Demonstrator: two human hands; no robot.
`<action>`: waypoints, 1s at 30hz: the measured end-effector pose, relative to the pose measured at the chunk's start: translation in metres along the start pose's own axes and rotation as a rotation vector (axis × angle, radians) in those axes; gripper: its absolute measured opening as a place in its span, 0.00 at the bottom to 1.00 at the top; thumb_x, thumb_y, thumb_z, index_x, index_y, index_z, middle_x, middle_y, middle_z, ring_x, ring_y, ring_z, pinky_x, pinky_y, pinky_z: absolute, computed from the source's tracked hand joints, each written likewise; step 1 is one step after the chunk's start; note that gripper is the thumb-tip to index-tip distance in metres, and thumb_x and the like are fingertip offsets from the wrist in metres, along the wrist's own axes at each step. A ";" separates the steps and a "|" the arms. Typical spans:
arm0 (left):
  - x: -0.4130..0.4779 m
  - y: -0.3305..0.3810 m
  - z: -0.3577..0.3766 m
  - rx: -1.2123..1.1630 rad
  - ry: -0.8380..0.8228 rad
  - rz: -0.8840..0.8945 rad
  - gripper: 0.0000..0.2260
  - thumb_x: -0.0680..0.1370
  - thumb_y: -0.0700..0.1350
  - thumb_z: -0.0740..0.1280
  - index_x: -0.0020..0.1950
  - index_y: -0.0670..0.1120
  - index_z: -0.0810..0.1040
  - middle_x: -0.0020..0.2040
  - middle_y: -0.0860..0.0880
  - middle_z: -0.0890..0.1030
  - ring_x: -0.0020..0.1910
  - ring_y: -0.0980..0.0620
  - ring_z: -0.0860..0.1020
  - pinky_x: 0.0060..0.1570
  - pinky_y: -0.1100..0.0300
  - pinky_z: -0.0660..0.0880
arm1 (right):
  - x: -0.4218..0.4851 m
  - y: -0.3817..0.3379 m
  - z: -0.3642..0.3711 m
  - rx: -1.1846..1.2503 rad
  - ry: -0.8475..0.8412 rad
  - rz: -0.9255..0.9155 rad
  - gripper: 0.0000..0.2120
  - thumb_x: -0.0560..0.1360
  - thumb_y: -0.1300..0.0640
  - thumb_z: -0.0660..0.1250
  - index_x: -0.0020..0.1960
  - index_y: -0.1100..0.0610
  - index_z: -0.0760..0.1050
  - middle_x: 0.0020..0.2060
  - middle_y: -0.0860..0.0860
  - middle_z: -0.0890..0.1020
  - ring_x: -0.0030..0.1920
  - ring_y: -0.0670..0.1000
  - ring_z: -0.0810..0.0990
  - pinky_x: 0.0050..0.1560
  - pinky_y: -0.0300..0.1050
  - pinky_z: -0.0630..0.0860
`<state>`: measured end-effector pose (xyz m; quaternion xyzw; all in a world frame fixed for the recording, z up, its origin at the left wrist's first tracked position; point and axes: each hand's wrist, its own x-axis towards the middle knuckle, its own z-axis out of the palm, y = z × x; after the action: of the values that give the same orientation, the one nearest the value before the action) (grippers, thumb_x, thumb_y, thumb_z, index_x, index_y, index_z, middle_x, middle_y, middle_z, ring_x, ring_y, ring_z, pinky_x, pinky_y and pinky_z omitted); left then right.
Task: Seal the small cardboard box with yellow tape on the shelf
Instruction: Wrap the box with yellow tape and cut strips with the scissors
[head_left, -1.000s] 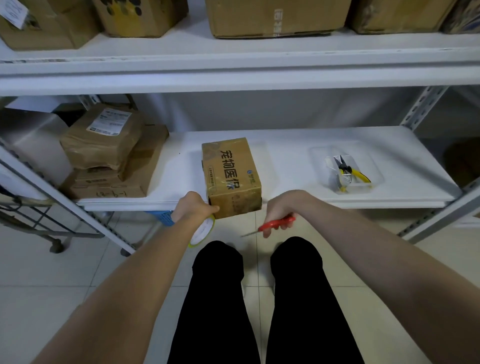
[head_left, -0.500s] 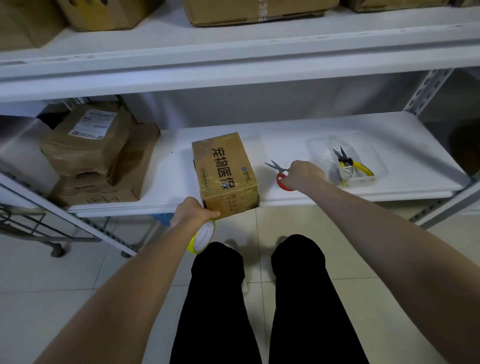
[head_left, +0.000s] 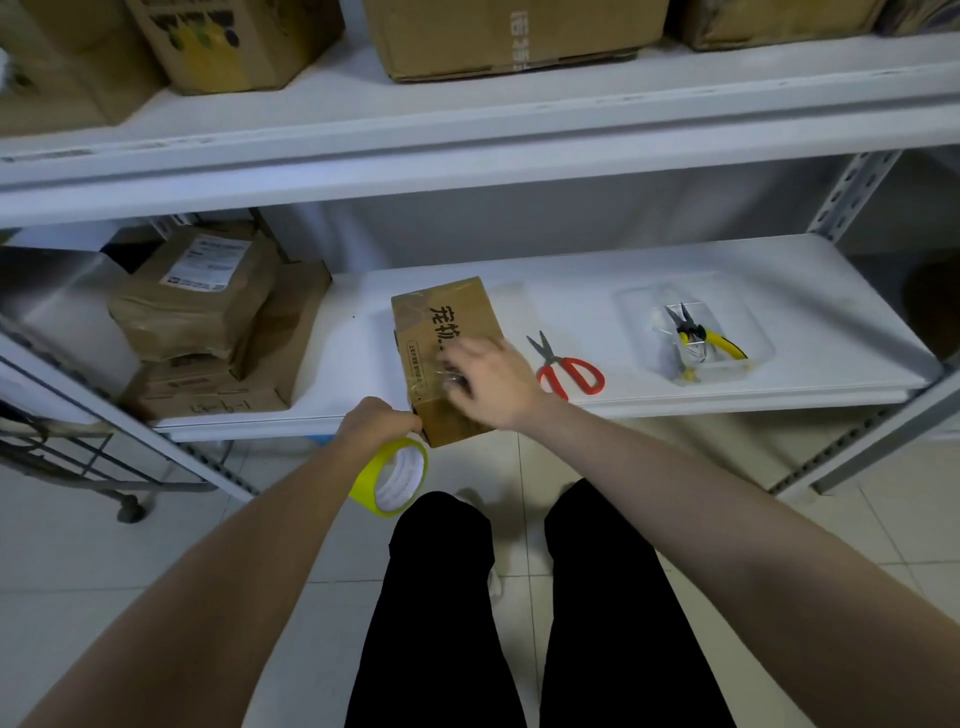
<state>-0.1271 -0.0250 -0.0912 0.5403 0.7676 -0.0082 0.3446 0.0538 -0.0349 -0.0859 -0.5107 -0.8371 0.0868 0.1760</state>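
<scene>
Soft, even, cool light left only faint shadows under the upper shelf (head_left: 467, 171), while wide-angle distortion bowed the edges and the right hand (head_left: 491, 382) was motion-blurred.

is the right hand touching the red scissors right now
Apart. In the head view the right hand lies flat on the small cardboard box, while the red scissors lie on the white shelf beside it, with bare shelf showing between them.

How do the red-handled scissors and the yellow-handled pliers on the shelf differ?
The red-handled scissors lie bare on the white shelf; the yellow-handled pliers sit inside a clear plastic tray. The scissors lie nearer the small cardboard box. Neither is in a hand.
</scene>
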 end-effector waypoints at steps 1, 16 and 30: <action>-0.002 0.001 -0.001 -0.008 0.004 0.010 0.13 0.68 0.49 0.71 0.35 0.43 0.70 0.34 0.47 0.71 0.40 0.47 0.72 0.31 0.58 0.64 | 0.003 -0.005 0.007 -0.108 -0.146 -0.013 0.29 0.74 0.45 0.64 0.72 0.53 0.64 0.73 0.53 0.65 0.73 0.57 0.62 0.72 0.59 0.58; -0.012 0.002 -0.027 -0.213 -0.217 0.112 0.10 0.75 0.48 0.70 0.37 0.46 0.75 0.39 0.48 0.74 0.37 0.54 0.73 0.37 0.62 0.70 | 0.038 -0.001 -0.008 -0.187 0.040 0.237 0.20 0.78 0.43 0.56 0.66 0.51 0.69 0.61 0.53 0.74 0.58 0.56 0.76 0.48 0.48 0.74; -0.025 -0.012 -0.070 -0.604 -0.026 0.085 0.10 0.74 0.48 0.71 0.43 0.42 0.77 0.37 0.44 0.77 0.27 0.52 0.70 0.29 0.62 0.67 | 0.062 -0.024 -0.030 0.010 -0.142 0.353 0.05 0.72 0.59 0.64 0.41 0.59 0.77 0.39 0.54 0.78 0.45 0.57 0.79 0.39 0.44 0.74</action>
<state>-0.1693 -0.0234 -0.0289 0.4449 0.7077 0.2277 0.4995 0.0201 0.0077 -0.0379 -0.6413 -0.7444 0.1561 0.1012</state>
